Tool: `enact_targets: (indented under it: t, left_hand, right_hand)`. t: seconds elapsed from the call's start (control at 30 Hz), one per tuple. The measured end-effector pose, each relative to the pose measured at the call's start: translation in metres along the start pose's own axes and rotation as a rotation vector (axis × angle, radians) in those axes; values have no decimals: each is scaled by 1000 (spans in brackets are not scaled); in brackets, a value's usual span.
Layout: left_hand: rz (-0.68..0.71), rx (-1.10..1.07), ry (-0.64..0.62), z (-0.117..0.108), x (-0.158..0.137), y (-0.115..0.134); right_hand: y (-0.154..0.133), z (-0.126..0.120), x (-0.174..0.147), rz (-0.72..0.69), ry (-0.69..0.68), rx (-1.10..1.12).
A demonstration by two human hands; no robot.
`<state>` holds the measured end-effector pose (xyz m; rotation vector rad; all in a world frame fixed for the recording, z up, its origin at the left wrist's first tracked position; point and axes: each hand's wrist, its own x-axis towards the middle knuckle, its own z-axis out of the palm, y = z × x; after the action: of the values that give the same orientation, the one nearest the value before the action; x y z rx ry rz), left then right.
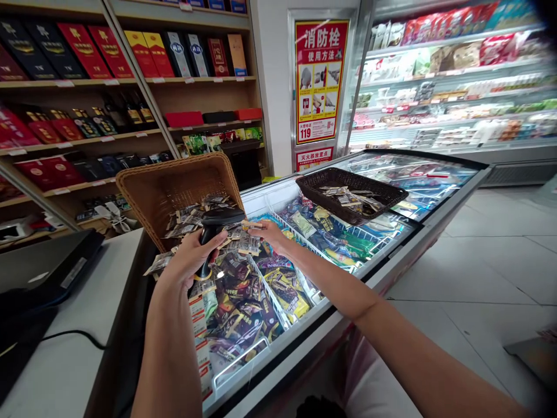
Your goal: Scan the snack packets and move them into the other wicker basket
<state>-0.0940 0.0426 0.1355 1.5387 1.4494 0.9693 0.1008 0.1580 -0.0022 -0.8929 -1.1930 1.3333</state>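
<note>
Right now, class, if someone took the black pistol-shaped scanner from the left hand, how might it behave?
The black scanner is probably stiff, as its casing looks like hard plastic. It may tip if stood upright, since its long head overhangs a slim handle.

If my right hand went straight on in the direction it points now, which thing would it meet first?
Probably the head of the black scanner in your left hand, just beyond the small packet pinched by your right hand. Depth is unclear; it might pass and reach the packets in the wicker basket.
</note>
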Motion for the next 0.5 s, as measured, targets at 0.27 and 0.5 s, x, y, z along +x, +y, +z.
enact_targets:
  t: [0.27, 0.5]
  left_hand:
    - [17, 23, -61, 13, 2, 3]
    - [-21, 118, -134, 22, 6, 0]
  right_hand:
    - [-30, -32, 13, -2, 269, 189]
    - [-37, -59, 16, -67, 315, 152]
